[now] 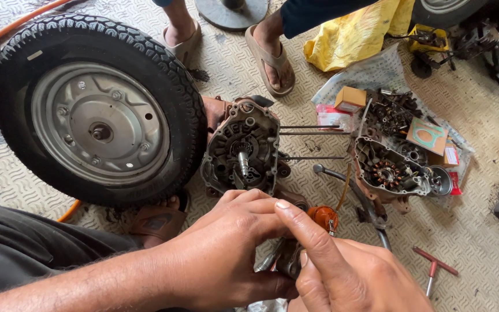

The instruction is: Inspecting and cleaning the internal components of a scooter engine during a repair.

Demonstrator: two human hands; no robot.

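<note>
My left hand [226,248] and my right hand [342,271] are close together at the bottom centre, both gripping a small greasy metal part [287,260] between them; most of it is hidden by my fingers. An orange-capped piece [323,217] shows just above my right forefinger. Right behind my hands lies an open engine crankcase half [244,149] with long studs [313,134] pointing right.
A scooter wheel with tyre [96,110] lies at left. A second engine cover [391,170], small boxes [349,98], loose parts and a yellow bag [359,32] lie at right. A red-handled T-wrench [433,267] rests lower right. Another person's sandalled feet [272,55] stand at top.
</note>
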